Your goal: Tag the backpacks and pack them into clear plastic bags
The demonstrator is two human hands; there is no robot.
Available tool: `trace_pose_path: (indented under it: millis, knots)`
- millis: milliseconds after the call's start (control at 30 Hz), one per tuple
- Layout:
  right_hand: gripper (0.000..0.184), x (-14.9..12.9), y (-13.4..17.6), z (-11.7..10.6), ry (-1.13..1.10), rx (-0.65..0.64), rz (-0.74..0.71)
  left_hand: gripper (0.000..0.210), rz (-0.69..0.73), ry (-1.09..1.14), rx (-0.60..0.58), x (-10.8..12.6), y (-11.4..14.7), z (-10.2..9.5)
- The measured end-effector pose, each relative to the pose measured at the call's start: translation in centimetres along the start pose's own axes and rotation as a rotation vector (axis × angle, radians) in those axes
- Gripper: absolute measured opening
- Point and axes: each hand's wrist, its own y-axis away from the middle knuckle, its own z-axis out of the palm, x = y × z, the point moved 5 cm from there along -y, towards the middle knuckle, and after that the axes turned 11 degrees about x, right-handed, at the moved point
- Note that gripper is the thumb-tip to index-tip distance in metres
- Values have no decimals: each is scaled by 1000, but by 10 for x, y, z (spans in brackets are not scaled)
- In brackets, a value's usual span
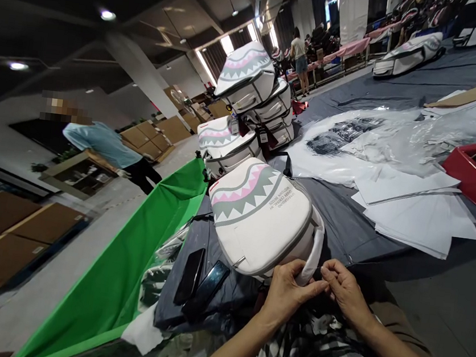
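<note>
A white backpack (254,226) with a grey and pink zigzag shark-tooth print lies on the dark-covered table in front of me. My left hand (287,290) is closed at its near end, fingers around the lower part of the white carry handle (314,250). Just right of it, my right hand (343,291) is pinched, thumb against fingertips, close to my left thumb. Whatever is between those fingertips is too small to make out. Two dark phones (190,276) lie left of the backpack.
More shark-print backpacks (248,71) are stacked behind. To the right are white paper sheets (414,216), clear plastic bags (354,140) and a red tape dispenser (475,171). A green fabric bin (139,253) stands along the table's left side. A person in blue (104,143) stands beyond, near cardboard boxes (11,238).
</note>
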Motion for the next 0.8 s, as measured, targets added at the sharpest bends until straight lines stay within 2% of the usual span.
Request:
trace_pose_path:
  millis: [100, 167, 233, 300, 367, 467, 600, 800]
  knots:
    - [66, -13, 6, -13, 74, 127, -91, 23, 23, -13, 17, 1, 0, 0]
    - [63, -24, 11, -19, 86, 148, -127, 17, 53, -18, 2, 3, 0, -1]
    - [60, -31, 16, -18, 52, 42, -91, 21, 53, -4, -32, 5, 1, -3]
    - [59, -32, 18, -10, -2, -92, -30, 35, 19, 34, -69, 6, 3, -5]
    - [61, -28, 16, -1, -35, -161, 8, 49, -12, 70, -86, 7, 4, -6]
    - [63, -15, 8, 10, -35, -172, 20, 53, -17, 56, -49, 4, 4, -5]
    - [64, -6, 3, 15, -8, -168, -20, 40, 9, 7, 26, -5, 3, -3]
    - [58, -7, 7, 13, 12, -251, -30, 40, -29, 94, -40, -7, 3, -1]
